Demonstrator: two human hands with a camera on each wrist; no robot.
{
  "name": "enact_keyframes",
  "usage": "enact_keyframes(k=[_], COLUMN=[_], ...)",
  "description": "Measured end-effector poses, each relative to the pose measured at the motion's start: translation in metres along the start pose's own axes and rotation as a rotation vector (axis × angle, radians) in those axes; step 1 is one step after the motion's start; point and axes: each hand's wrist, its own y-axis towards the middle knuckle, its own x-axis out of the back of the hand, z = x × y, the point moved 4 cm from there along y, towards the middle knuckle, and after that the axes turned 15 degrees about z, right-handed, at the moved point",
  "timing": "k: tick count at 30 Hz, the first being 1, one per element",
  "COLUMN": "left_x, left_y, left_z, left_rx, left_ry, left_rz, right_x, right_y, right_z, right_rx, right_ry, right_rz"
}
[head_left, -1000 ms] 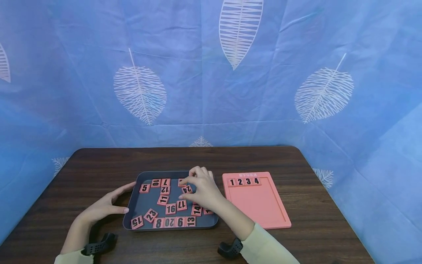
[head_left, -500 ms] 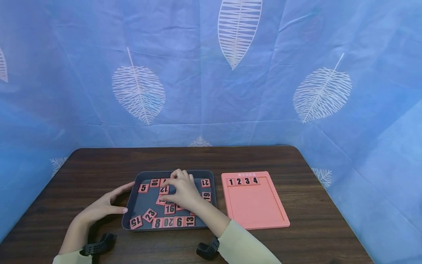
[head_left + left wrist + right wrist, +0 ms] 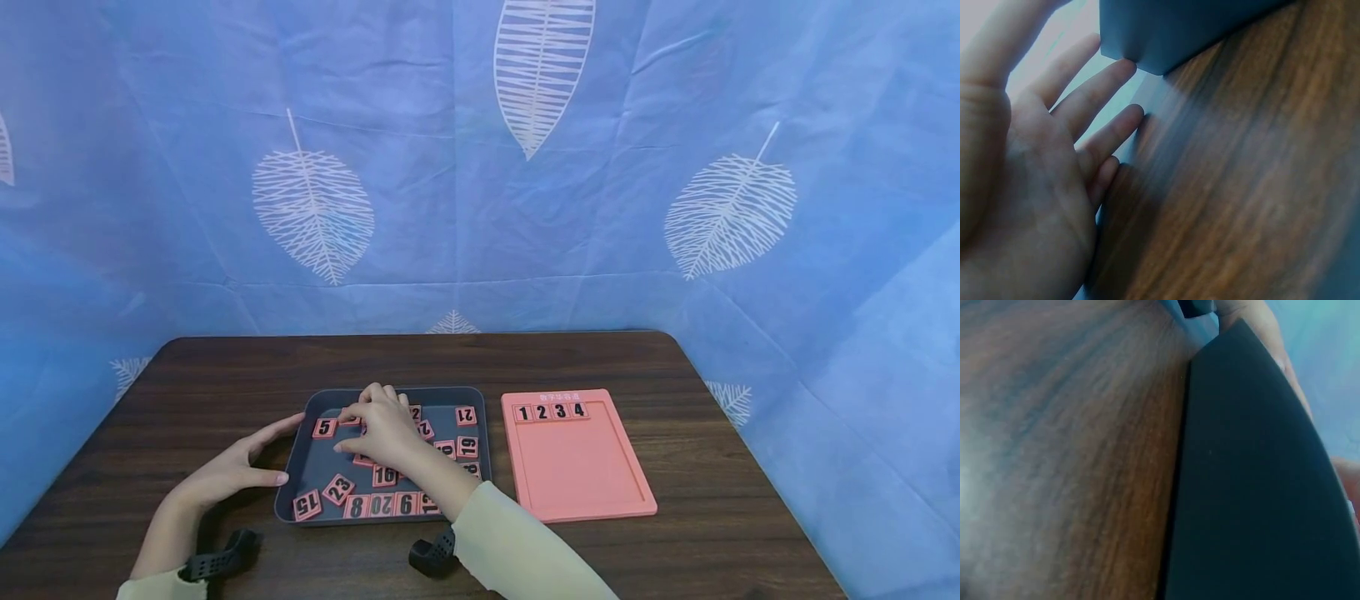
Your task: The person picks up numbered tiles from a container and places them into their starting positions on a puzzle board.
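Note:
A dark grey tray [image 3: 315, 460] holds several pink number tiles, lying at various angles. My left hand [image 3: 232, 467] is at the tray's left side, fingers straight, with thumb tip and fingertips right at the rim; the left wrist view has these fingers [image 3: 1100, 90] beside the tray's corner [image 3: 1160, 37]. Over the tray's upper left, my right hand [image 3: 386, 429] hovers with thumb and forefinger spread apart, just right of the number 5 tile [image 3: 324, 428]. Nothing shows between them. Some tiles are hidden under this hand. The tray's outer wall [image 3: 1247, 475] fills much of the right wrist view.
Right of the tray lies a pink board [image 3: 581, 467], with tiles 1 [image 3: 523, 413], 2 [image 3: 542, 412], 3 [image 3: 559, 411] and 4 [image 3: 578, 410] along its top row. Tray and board lie on a dark wooden table [image 3: 720, 500]. Behind hangs a blue leaf-print cloth [image 3: 420, 208].
My right hand has swept left across the tray, from near tile 24 to beside tile 5, uncovering tiles 21 and 19 on the right. The left hand stays at the rim.

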Motion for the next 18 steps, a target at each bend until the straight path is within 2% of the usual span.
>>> enact_keyframes(k=[11,18], left_x=[0.000,0.001], left_y=[0.000,0.000], left_z=[-0.001,0.000], left_rx=[-0.001,0.000], left_ry=[0.006,0.005], left_rz=[0.005,0.005], right_x=[-0.009,-0.016], right_y=[0.014,0.023], right_z=[0.002,0.002], right_rx=[-0.084,-0.158], right_ry=[-0.035,-0.056], right_rz=[0.077,0.091])
